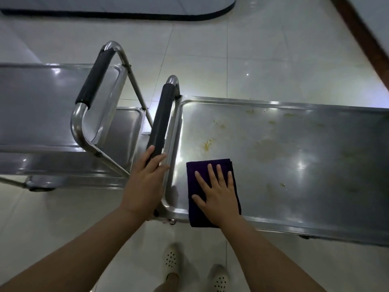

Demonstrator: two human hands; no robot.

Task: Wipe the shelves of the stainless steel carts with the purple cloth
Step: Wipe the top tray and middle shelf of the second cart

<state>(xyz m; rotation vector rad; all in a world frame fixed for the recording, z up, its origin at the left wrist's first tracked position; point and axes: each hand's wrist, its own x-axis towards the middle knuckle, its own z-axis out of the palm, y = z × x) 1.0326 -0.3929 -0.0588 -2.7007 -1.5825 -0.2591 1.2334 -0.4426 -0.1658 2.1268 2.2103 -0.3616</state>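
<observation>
A folded purple cloth (197,171) lies on the top shelf (294,157) of the right stainless steel cart, at its near left corner. My right hand (217,193) presses flat on the cloth with fingers spread. Yellowish stains (208,144) and smears mark the shelf beyond and to the right of the cloth. My left hand (145,182) rests on the near end of this cart's black-padded handle (163,116), its fingers lying fairly straight over it. A second steel cart (42,106) stands to the left, its own black-padded handle (94,81) facing the first cart.
The two carts stand handle to handle on a pale tiled floor (242,60). The left cart's lower shelf (126,131) shows beneath its handle frame. A dark-edged counter base (126,15) runs along the far side. My feet in white perforated shoes (172,260) are below.
</observation>
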